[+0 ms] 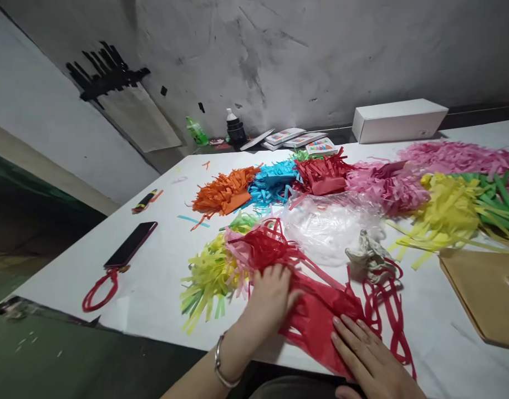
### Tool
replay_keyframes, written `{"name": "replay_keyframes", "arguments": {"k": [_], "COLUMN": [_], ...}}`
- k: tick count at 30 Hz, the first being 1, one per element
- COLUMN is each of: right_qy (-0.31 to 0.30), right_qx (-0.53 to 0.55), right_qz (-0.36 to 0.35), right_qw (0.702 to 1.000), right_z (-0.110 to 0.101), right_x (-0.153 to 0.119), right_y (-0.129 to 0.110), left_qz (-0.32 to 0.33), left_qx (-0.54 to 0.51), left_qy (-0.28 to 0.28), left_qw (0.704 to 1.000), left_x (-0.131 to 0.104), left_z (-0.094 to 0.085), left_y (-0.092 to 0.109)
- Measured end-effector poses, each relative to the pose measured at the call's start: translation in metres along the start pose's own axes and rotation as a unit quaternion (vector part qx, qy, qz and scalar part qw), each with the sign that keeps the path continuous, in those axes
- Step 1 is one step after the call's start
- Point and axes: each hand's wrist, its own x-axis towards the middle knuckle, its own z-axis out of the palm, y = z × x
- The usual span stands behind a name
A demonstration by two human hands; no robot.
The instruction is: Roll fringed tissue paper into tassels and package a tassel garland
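Observation:
A sheet of red tissue paper (319,318) with fringed ends lies at the table's front edge. My right hand (368,354) rests flat on its near right part, fingers stretched out. At its left end, my left hand (271,296) lies on the red strips, thumb held apart and fingers extended forward; its fingertips touch the bunched fringe (265,244). Loose red strips (390,316) trail off on the right. Beside my left hand lies a yellow, green and pink fringe bundle (213,266), partly under the red strips.
Behind are orange (227,191), blue (275,180), dark red (323,172) and pink fringe bundles (387,185), and a clear plastic bag (333,221). A phone (132,244) and a cutter (145,200) lie left. Cardboard (483,293) lies right; a white box (398,122) stands behind.

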Motion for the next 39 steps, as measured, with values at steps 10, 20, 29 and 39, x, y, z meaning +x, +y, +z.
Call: {"name": "replay_keyframes", "arguments": {"k": [10,20,29,39], "right_qy": [0.001,0.054,0.029,0.052], "right_qx": [-0.013,-0.169,0.059,0.139], "right_qz": [0.129,0.360,0.074,0.088], "right_qw": [0.992,0.916,0.995,0.985], "right_z": [0.010,-0.017,-0.020,-0.024], "right_x": [0.015,-0.039,0.005,0.001], "right_y": [-0.009,0.037,-0.005,-0.001], "left_qz": [0.247,0.178,0.219,0.296], "left_qx": [-0.072,-0.047,-0.087,-0.217], "left_qy": [-0.060,-0.051,0.037,0.149], "left_qw": [0.964,0.982,0.971,0.918], "left_x": [-0.033,-0.043,-0.055,-0.057], "left_z": [0.026,0.027,0.029,0.024], "left_y": [0.019,0.022,0.023,0.024]}}
